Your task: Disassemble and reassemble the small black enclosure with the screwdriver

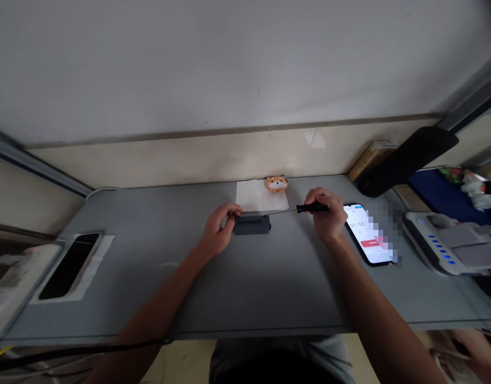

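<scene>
A small dark grey box with a row of vent slots (251, 225) rests on the grey desk. My left hand (221, 228) grips its left end, with thumb and fingers closed on it. In my right hand (327, 213) is a screwdriver (309, 207), the fist wrapped around its black handle. The thin metal shaft points left, and its tip meets the upper right corner of the box; whether it sits in a screw is too small to tell. Behind the box lies a white paper sheet (255, 197) with an orange animal-faced case (276, 184) on it.
To the right lie a lit phone (365, 234) showing a timer and a white power strip (441, 250) with blue lights. A black cylinder (405, 162) leans at the back right by a book (369, 157). On the left, a dark phone (71, 265) lies on white paper.
</scene>
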A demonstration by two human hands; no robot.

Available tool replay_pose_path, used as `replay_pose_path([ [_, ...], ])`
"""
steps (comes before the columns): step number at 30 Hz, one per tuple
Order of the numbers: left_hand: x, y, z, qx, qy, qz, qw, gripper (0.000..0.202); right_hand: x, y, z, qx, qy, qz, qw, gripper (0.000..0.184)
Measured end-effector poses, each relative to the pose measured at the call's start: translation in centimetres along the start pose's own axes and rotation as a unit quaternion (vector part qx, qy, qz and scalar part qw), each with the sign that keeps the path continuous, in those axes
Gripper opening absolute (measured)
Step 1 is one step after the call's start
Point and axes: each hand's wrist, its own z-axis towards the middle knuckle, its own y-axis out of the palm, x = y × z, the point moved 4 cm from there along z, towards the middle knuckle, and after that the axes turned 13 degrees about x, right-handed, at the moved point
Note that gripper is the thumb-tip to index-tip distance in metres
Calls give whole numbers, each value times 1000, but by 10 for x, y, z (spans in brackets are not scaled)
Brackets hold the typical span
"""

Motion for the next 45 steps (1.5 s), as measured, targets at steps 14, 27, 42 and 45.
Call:
replay_pose_path([
  [14, 44, 13, -12, -46, 208, 170, 962, 32, 0, -2, 0, 5, -12, 33, 999, 20],
  [27, 44, 19, -13, -64, 201, 196, 958, 32, 6, -3, 3, 8, -18, 51, 999, 22],
  [42, 43, 23, -15, -68, 201, 211, 954, 35, 6, -3, 3, 5, -30, 44, 999, 24],
  [45, 41, 23, -15, -81, 183, 211, 957, 35, 6, -3, 3, 16, -25, 52, 998, 23],
])
